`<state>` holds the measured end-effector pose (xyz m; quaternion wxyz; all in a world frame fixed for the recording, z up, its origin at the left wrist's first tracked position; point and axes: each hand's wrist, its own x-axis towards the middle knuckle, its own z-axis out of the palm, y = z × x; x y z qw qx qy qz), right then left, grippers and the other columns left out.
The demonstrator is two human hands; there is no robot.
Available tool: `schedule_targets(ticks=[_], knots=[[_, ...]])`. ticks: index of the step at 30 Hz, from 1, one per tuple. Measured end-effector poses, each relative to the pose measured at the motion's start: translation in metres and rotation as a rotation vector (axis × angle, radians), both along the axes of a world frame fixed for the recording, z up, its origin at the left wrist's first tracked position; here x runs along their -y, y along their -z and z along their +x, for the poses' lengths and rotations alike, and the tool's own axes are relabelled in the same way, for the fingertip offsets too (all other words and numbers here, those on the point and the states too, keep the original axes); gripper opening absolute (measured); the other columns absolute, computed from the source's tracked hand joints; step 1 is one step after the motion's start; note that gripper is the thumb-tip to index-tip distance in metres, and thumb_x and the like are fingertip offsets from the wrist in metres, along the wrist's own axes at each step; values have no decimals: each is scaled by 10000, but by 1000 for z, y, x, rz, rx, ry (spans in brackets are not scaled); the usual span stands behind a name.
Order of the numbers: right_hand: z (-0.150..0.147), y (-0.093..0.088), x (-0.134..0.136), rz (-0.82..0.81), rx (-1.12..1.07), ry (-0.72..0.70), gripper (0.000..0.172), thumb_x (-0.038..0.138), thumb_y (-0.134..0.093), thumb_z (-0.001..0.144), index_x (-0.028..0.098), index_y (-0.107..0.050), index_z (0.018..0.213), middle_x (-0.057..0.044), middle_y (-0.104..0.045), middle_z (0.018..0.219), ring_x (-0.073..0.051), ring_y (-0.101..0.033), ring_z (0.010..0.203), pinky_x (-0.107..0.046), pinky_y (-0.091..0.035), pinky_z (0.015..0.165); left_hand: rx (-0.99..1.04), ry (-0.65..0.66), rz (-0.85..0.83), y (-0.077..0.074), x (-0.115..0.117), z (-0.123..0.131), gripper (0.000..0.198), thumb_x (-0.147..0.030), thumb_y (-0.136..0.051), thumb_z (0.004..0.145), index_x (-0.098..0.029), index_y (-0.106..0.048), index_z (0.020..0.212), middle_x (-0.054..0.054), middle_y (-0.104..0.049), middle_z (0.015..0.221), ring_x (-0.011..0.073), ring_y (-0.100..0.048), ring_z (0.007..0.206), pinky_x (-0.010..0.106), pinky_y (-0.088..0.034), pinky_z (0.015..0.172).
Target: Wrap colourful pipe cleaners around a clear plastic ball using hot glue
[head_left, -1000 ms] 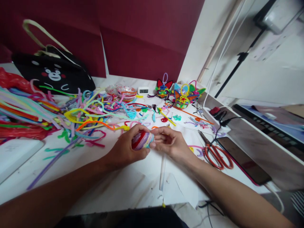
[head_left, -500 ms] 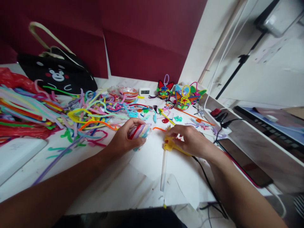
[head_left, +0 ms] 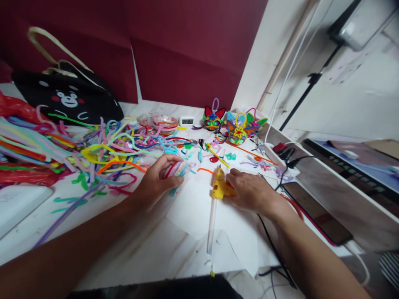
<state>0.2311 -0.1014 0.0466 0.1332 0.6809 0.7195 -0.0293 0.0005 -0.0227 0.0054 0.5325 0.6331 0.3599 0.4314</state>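
Observation:
My left hand is curled round a small ball wound from coloured pipe cleaners, held just above the white table. My right hand lies over the handle of a yellow glue gun, fingers closed on it. A white glue stick juts from the gun's back toward me. A black cord runs from under my right wrist off the table's front edge.
A heap of coloured pipe cleaners covers the left half. Finished pipe-cleaner figures and a small clock stand at the back. A black bear-face bag, a phone, a white sheet of paper and a laptop lie around.
My right hand left the ball, moved right and took hold of the yellow glue gun. The left hand drew the ball slightly left and farther from me.

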Motion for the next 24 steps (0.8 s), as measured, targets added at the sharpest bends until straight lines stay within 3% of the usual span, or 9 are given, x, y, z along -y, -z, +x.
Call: schedule_targets(ticks=[5, 13, 21, 24], knots=[[-5, 7, -1, 12, -5, 26, 439, 313, -602, 841, 104, -561, 1225, -184, -663, 1177, -339, -695, 957, -390, -508, 724, 12, -2, -7, -2, 0, 0, 436, -282, -748, 624, -217, -598, 1029, -1, -616, 902, 165, -551, 826, 258, -428, 674], [1, 6, 0, 202, -146, -7, 365, 177, -601, 752, 155, -542, 1112, -127, -642, 1134, -262, -680, 853, -318, -450, 654, 45, -4, -23, -4, 1, 2, 434, -277, -748, 614, -221, -594, 1016, -12, -601, 871, 153, -540, 796, 245, -429, 653], [20, 9, -2, 621, -486, -91, 374, 172, -613, 695, 176, -509, 1055, -84, -618, 993, -207, -600, 781, -306, -442, 657, 64, 9, -56, -4, 0, 1, 463, -280, -759, 600, -217, -583, 1023, -6, -614, 875, 159, -561, 785, 258, -454, 650], [20, 6, 1, 626, -753, -71, 350, 197, -669, 701, 185, -552, 1030, -48, -617, 911, -180, -588, 739, -282, -447, 632, 65, 33, -24, -4, 0, 1, 475, -293, -765, 596, -219, -577, 1026, 16, -635, 924, 186, -588, 843, 286, -471, 696]])
